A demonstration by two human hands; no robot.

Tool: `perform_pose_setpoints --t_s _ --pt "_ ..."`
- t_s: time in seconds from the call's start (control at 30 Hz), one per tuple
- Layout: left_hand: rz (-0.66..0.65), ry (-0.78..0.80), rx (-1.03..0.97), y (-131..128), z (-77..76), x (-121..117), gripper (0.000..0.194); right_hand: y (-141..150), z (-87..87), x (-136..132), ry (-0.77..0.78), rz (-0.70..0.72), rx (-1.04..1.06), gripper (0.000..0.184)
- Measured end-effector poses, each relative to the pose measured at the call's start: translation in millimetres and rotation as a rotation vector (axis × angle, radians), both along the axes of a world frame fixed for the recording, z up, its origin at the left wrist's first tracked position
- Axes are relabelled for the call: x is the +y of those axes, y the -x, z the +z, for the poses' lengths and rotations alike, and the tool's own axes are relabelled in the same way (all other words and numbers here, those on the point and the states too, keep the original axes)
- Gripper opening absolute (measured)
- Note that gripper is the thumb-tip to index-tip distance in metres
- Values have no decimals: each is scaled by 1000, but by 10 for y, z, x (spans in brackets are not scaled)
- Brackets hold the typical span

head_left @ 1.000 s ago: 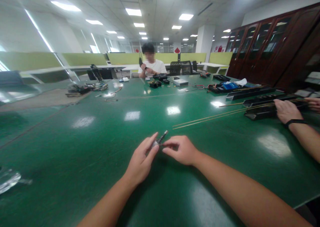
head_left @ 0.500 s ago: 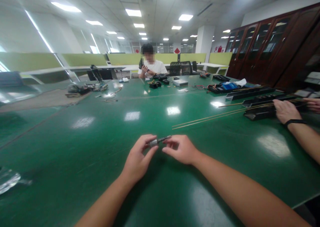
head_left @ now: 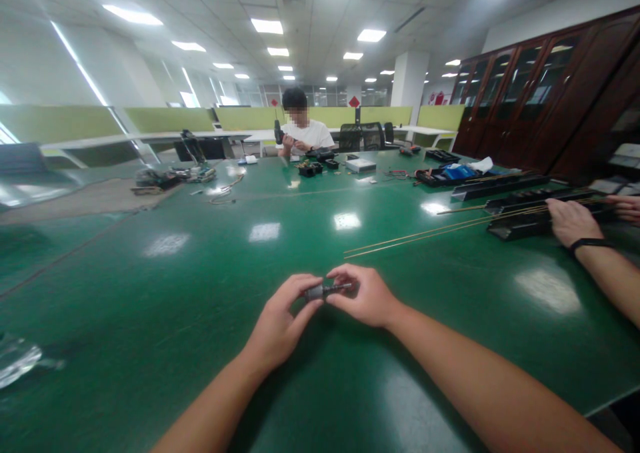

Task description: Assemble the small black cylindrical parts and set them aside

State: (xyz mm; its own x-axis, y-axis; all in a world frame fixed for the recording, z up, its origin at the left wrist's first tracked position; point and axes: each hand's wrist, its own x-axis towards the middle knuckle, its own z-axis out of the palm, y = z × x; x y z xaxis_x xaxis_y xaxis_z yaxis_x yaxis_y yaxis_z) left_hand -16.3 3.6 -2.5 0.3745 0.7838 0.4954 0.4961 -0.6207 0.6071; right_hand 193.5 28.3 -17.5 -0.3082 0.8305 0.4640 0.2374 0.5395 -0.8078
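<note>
My left hand (head_left: 280, 320) and my right hand (head_left: 364, 294) meet just above the green table (head_left: 150, 286), near its front middle. Between their fingertips lies a small dark metal cylinder with a thin tip (head_left: 325, 290), held level. The left fingers pinch its thick left end. The right thumb and fingers close on its thin right end. Both forearms reach in from the bottom of the view.
Thin brass rods (head_left: 425, 233) lie on the table to the right, running toward black trays (head_left: 530, 216). A co-worker's hand (head_left: 573, 221) with a black wristband rests on those trays. A person (head_left: 303, 133) sits at the far end among tools (head_left: 315, 166).
The small cylinder has swung from pointing up and away to lying level. My right fingers have closed onto its thin end, and both hands have drawn slightly together.
</note>
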Motion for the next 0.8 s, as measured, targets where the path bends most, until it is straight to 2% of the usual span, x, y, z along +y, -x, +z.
perform_pose_setpoints --t_s 0.27,0.8 --pt "-16 6 5 -10 -9 3 26 2 86 -39 -109 25 -37 12" --pt "20 6 26 7 11 10 26 -20 91 -6 -131 -41 -80 8"
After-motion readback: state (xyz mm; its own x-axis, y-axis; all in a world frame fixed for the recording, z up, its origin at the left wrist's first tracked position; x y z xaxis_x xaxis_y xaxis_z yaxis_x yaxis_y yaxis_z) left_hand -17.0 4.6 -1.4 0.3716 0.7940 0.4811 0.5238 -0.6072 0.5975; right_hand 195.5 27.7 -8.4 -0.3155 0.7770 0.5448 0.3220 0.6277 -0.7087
